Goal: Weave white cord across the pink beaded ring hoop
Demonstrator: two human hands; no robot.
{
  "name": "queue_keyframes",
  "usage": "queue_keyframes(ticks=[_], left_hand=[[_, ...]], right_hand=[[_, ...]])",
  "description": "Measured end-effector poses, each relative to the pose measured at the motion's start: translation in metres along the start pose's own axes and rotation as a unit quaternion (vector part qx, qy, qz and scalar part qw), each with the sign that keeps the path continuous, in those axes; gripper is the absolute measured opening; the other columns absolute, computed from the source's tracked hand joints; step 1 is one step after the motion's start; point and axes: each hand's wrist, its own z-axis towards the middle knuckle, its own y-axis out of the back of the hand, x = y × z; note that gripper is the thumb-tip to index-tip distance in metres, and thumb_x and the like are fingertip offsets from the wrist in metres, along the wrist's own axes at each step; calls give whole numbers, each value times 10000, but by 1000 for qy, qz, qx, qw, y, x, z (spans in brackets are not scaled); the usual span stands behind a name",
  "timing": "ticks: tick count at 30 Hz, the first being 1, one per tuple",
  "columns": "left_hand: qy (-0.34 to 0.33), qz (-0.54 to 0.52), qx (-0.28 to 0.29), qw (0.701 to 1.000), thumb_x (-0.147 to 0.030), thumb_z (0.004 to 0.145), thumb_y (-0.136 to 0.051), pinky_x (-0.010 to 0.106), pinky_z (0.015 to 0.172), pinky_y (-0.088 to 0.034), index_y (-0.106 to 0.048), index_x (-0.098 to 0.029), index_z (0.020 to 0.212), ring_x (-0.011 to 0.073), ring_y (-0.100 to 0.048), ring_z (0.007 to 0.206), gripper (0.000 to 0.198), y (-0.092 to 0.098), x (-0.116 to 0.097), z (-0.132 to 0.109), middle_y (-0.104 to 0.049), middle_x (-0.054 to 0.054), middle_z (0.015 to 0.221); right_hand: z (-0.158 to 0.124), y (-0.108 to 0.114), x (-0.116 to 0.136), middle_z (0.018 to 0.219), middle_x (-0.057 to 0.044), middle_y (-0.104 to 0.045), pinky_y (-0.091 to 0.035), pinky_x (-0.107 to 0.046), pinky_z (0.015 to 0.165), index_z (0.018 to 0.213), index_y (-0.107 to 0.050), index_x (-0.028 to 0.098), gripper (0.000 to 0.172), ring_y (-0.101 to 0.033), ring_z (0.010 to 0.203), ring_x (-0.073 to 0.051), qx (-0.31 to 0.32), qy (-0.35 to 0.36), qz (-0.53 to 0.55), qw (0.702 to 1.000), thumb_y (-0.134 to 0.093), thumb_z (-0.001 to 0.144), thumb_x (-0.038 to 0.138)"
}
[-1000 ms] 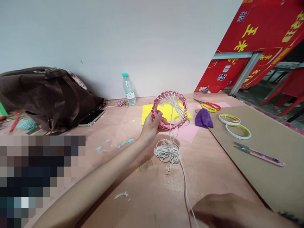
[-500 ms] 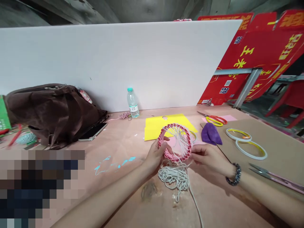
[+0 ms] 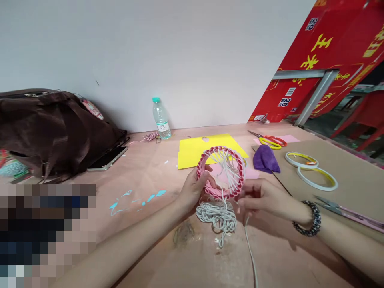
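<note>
My left hand [image 3: 195, 186] is closed on the left side of a round pink ring [image 3: 199, 170], its thumb in front and fingers inside the opening. Dark pink loops line the ring's edge, and strands of white cord [image 3: 229, 170] fan across its inside. At the ring's lower right, my right hand [image 3: 261, 200] pinches a length of the cord; its fingertips partly hide the strand. Below the ring a loose heap of the same cord [image 3: 216, 218] lies on the table [image 3: 156, 248]. One strand trails from beneath my right hand toward the front edge.
Yellow sheets [image 3: 192, 154] lie behind the ring. To the right are a purple cloth piece [image 3: 266, 159], red-and-yellow scissors [image 3: 271, 141], two tape rolls [image 3: 318, 189] and pink-handled scissors [image 3: 345, 212]. A bottle [image 3: 162, 122], phone [image 3: 108, 158] and brown bag [image 3: 57, 132] stand or lie leftward.
My right hand has shifted slightly right and down at the ring's lower right edge. My left hand still holds the ring, which faces me a little more. The camera view has tilted down.
</note>
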Motion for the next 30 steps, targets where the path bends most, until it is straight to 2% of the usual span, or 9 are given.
queue_keyframes(ticks=[5, 10, 12, 15, 18, 20, 23, 28, 30], left_hand=[[0, -6, -3, 1000, -481, 799, -592, 228, 438, -480, -435, -195, 1013, 147, -603, 509, 390, 1, 1, 1, -575, -40, 607], [-6, -13, -3, 1000, -486, 784, -608, 238, 442, -489, -437, -192, 999, 152, -609, 509, 402, -1, 0, 1, -578, -41, 605], [-3, -15, -13, 1000, -480, 787, -608, 243, 459, -498, -437, -188, 1000, 155, -617, 520, 400, -2, -1, 1, -577, -39, 606], [4, -5, -15, 1000, -476, 803, -592, 218, 441, -482, -439, -181, 1003, 136, -598, 499, 389, -3, -1, 0, -578, -35, 611], [1, 2, -13, 1000, -465, 821, -574, 214, 446, -486, -441, -183, 1009, 132, -599, 513, 364, -2, -1, 0, -576, -36, 617], [-3, 0, -8, 1000, -462, 825, -569, 227, 459, -498, -439, -188, 1007, 140, -611, 529, 354, -2, -1, 0, -574, -40, 613], [-11, -4, 6, 1000, -460, 832, -560, 249, 480, -513, -437, -190, 999, 151, -623, 549, 340, 0, 1, 1, -577, -41, 612], [-19, 17, 4, 1000, -465, 837, -551, 288, 532, -528, -442, -187, 990, 179, -647, 604, 335, 2, 2, 2, -580, -34, 616], [-10, 30, 12, 999, -471, 837, -547, 293, 540, -523, -444, -186, 989, 188, -652, 616, 339, 2, 2, 1, -584, -28, 622]], right_hand=[[-2, 35, -14, 714, -37, -649, -435, -246, 523, 826, -635, 168, 211, -589, 592, -138, -139, 11, -193, 971, -527, 846, 349], [-8, 70, -23, 838, -125, -674, -404, -316, 545, 789, -651, 144, 176, -623, 693, -245, -305, -62, -565, 764, -477, 804, 165], [-8, 61, -20, 972, -140, -669, -420, -313, 541, 989, -646, 145, 252, -633, 715, -242, -307, -44, -539, 783, -484, 796, 152], [-7, 29, -10, 985, -90, -674, -460, -269, 536, 1291, -465, 204, 435, -641, 666, -166, -188, 39, -283, 940, -462, 856, 205], [-4, 3, 0, 796, -35, -675, -466, -231, 524, 1097, -586, 199, 284, -636, 625, -136, -17, 37, -53, 998, -521, 865, 349], [-3, 4, 1, 726, -29, -662, -456, -224, 518, 892, -648, 174, 251, -617, 597, -127, -7, 15, -28, 999, -589, 814, 405], [-3, 35, -8, 703, -39, -667, -441, -241, 509, 843, -670, 169, 269, -591, 560, -132, -142, -6, -146, 979, -556, 823, 412], [-10, 91, -25, 846, -139, -685, -451, -349, 636, 806, -678, 154, 215, -630, 734, -244, -370, -39, -465, 803, -476, 828, 224], [-11, 91, -22, 950, -138, -679, -456, -355, 655, 903, -673, 164, 222, -628, 753, -239, -370, -21, -457, 809, -476, 826, 230]])
